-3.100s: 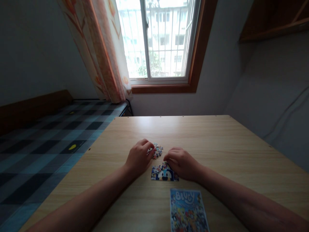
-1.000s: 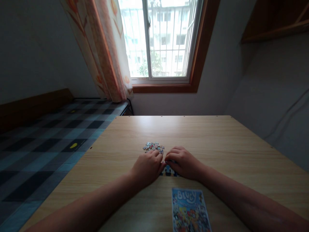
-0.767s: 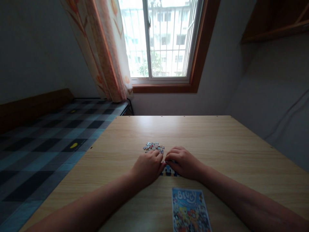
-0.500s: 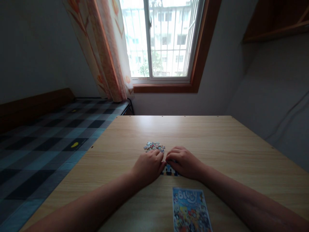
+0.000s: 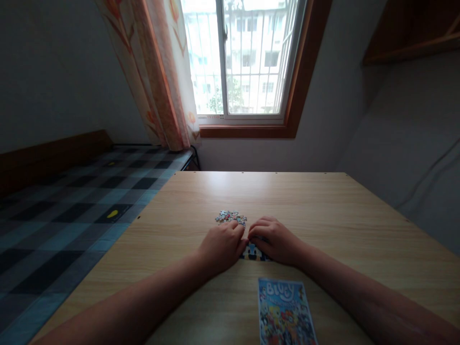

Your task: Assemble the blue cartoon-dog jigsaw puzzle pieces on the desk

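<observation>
My left hand (image 5: 223, 244) and my right hand (image 5: 275, 240) meet over a small joined section of jigsaw puzzle (image 5: 253, 252), which shows a blue and dark cartoon face. Both hands are closed, fingers curled down onto the section from either side, their tips nearly touching. The section's upper part and the fingertips' exact hold are hidden. Just beyond my left fingers lies a heap of loose jigsaw pieces (image 5: 230, 216). Nearer to me, a colourful picture card (image 5: 286, 311) lettered "BLUEY" lies flat, cut off by the lower frame edge.
A light wooden table (image 5: 172, 215) carries all of this. To the left stands a bed with a checked cover (image 5: 72, 220). Behind the table are a barred window (image 5: 251, 62) and a flowered curtain (image 5: 151, 72). A wooden shelf (image 5: 413, 43) hangs upper right.
The whole view has shifted very slightly to the right. A little more of the puzzle's face shows between my hands, which keep nearly the same pose.
</observation>
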A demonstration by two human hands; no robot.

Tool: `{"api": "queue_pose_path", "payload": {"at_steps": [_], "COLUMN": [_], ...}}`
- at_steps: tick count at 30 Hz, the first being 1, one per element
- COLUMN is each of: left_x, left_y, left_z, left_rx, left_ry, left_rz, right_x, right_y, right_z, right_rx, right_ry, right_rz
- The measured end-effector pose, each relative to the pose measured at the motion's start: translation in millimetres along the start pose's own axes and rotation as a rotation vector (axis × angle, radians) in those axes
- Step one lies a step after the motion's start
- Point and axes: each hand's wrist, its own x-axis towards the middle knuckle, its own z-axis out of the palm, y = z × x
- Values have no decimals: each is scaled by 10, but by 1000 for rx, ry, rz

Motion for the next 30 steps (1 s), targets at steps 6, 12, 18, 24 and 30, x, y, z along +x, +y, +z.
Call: {"api": "queue_pose_path", "payload": {"at_steps": [6, 12, 18, 24, 30], "left_x": [0, 2, 1, 1, 7], "left_y": [6, -3, -13, -15, -21], "left_z": [-7, 12, 18, 16, 21], "left_rx": [-2, -9, -16, -17, -26], "left_ry": [4, 17, 24, 25, 26], "left_rz": [-2, 7, 14, 13, 12], "right_x": [1, 1, 2, -2, 0], "right_y": [-2, 4, -2, 5, 5], "right_z": [-3, 6, -1, 3, -1], "right_rx": [-9, -24, -22, -19, -21], "right_ry": [-3, 4, 8, -3, 1], "right_rz": [-3, -7, -11, -11, -13]}}
